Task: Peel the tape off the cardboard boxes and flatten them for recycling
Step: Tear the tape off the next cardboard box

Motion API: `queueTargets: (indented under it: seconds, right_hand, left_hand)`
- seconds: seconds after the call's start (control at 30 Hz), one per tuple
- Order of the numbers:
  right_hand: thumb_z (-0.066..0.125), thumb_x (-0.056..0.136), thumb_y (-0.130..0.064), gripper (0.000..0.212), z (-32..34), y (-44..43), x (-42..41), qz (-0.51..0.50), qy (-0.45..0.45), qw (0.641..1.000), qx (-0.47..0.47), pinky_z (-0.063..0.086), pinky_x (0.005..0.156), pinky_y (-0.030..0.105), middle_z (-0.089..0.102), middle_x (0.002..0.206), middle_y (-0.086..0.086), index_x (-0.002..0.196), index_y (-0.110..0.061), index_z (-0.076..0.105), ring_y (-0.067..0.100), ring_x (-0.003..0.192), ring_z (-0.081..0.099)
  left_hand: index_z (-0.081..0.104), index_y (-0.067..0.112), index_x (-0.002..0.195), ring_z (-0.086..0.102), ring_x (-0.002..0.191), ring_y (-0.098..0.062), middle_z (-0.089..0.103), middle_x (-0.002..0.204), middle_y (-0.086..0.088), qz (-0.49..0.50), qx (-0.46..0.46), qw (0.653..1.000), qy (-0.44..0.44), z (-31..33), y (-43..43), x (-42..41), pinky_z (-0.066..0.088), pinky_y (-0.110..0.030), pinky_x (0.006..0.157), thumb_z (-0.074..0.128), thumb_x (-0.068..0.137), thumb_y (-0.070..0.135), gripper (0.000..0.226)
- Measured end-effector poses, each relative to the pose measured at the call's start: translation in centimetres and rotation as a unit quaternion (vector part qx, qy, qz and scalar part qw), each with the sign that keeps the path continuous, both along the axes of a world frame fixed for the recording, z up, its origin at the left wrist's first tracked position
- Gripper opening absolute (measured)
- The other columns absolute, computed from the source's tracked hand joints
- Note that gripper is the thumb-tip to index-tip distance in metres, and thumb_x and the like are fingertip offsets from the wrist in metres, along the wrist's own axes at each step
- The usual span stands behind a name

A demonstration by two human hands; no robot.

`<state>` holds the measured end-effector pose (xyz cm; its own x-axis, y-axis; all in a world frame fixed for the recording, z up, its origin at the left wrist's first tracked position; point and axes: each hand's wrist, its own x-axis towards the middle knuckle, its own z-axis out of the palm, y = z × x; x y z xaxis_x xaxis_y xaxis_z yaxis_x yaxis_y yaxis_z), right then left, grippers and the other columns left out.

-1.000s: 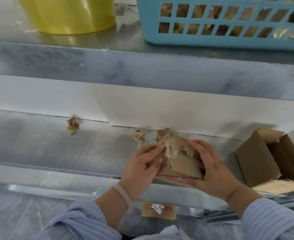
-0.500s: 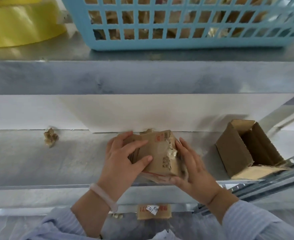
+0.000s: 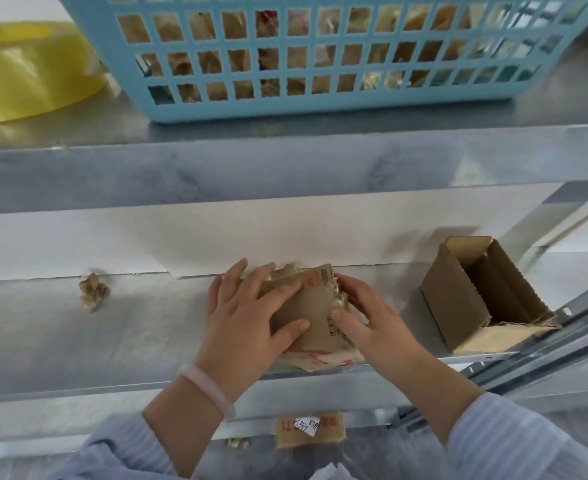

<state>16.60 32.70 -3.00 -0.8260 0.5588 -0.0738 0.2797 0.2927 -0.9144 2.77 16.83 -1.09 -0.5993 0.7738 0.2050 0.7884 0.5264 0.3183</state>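
While under left hand (image 3: 247, 317) and right hand (image 3: 372, 327), box (image 3: 315, 306) at shelf (image 3: 112, 355) edge.

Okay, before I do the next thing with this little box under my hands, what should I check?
1. Both hands on the small brown cardboard box: ok, left hand and right hand press it.
2. Box fully flat: cannot tell.
3. Tape removed: not ok, clear crumpled tape clings at its right edge.
4. Second, open brown cardboard box flattened: not ok.
5. Crumpled tape wad at left cleared: not ok, lies on the grey metal shelf.
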Motion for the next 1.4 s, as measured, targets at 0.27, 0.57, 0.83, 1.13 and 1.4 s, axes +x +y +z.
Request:
queueTargets:
  seconds: [0.27, 0.57, 0.83, 1.13, 1.4]
  right_hand:
    - [0.060, 0.085, -0.033, 0.045, 2.1, 1.0, 0.6, 0.010, -0.017, 0.991, 0.132, 0.055, 0.089, 0.032, 0.052, 0.124, -0.020, 0.128, -0.045, 0.052, -0.004, 0.111, 0.054]
    - [0.054, 0.095, -0.037, 0.026, 6.1, 2.2, -0.2, 0.055, -0.164, 0.931, 0.323, 0.043, 0.087, 0.023, 0.059, 0.111, -0.009, 0.118, -0.032, 0.064, 0.009, 0.100, 0.055]
    - [0.047, 0.098, -0.028, 0.019, 6.4, 2.3, -0.6, 0.057, -0.206, 0.912, 0.350, 0.048, 0.083, 0.035, 0.057, 0.101, 0.000, 0.102, -0.018, 0.063, 0.019, 0.093, 0.056]
    - [0.060, 0.094, -0.023, 0.012, 5.3, 2.5, -0.2, 0.001, -0.122, 0.975, 0.186, 0.038, 0.060, 0.010, 0.063, 0.077, -0.012, 0.083, -0.025, 0.063, 0.002, 0.072, 0.057]
    - [0.069, 0.088, -0.019, 0.008, 3.3, 1.8, 0.1, -0.104, -0.023, 0.993, -0.044, 0.056, 0.086, 0.038, 0.074, 0.078, -0.003, 0.080, -0.023, 0.072, 0.017, 0.083, 0.070]
  left_hand:
    - [0.019, 0.052, 0.145, 0.015, 0.141, -0.005, 0.014, 0.155, 0.022, -0.087, -0.078, 0.991, -0.068, 0.9, 1.6, 0.3, -0.002, -0.037, 0.118, 0.015, 0.070, 0.075, 0.078]
    - [0.019, 0.053, 0.144, 0.016, 0.141, -0.007, 0.014, 0.154, 0.025, -0.079, -0.086, 0.992, -0.047, 0.2, 3.1, 1.4, -0.009, -0.034, 0.116, 0.011, 0.068, 0.076, 0.080]
    - [0.021, 0.055, 0.143, 0.012, 0.141, -0.005, 0.013, 0.154, 0.026, -0.081, -0.078, 0.992, -0.055, -0.2, 3.4, 1.5, -0.009, -0.033, 0.116, 0.011, 0.068, 0.076, 0.079]
    - [0.019, 0.059, 0.140, 0.011, 0.141, -0.001, 0.012, 0.153, 0.029, -0.090, -0.077, 0.990, -0.078, -0.2, 2.8, 0.6, -0.008, -0.033, 0.118, 0.027, 0.075, 0.074, 0.067]
    - [0.024, 0.057, 0.139, 0.014, 0.137, 0.001, 0.019, 0.151, 0.028, -0.096, -0.036, 0.988, -0.114, -0.8, 1.8, -0.6, -0.003, -0.035, 0.119, 0.025, 0.071, 0.076, 0.070]
